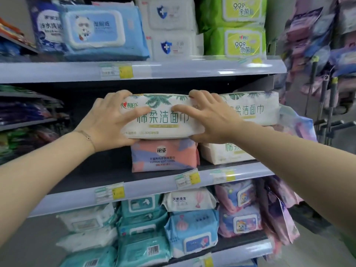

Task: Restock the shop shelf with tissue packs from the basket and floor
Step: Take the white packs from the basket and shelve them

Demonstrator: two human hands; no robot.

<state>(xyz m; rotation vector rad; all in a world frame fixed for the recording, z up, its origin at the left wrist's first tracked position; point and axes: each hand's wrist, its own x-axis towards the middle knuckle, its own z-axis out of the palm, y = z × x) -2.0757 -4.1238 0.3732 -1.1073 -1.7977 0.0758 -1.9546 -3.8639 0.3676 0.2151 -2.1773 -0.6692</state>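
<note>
Gripping both ends, the left hand and right hand clasp the white facial-tissue pack, fingers curled over its top, thumbs on its front. It sits atop a coral-and-blue cotton towel pack at its 6 o'clock, on the middle shelf, with a twin pack at 3 o'clock. Glossy film, pillowy body, rounded corners: probably light, squashy and a bit slick, so the end hold suits.

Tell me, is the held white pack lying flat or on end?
Lying flat: the white pack rests on the pink pack, left hand and right hand gripping it.
</note>
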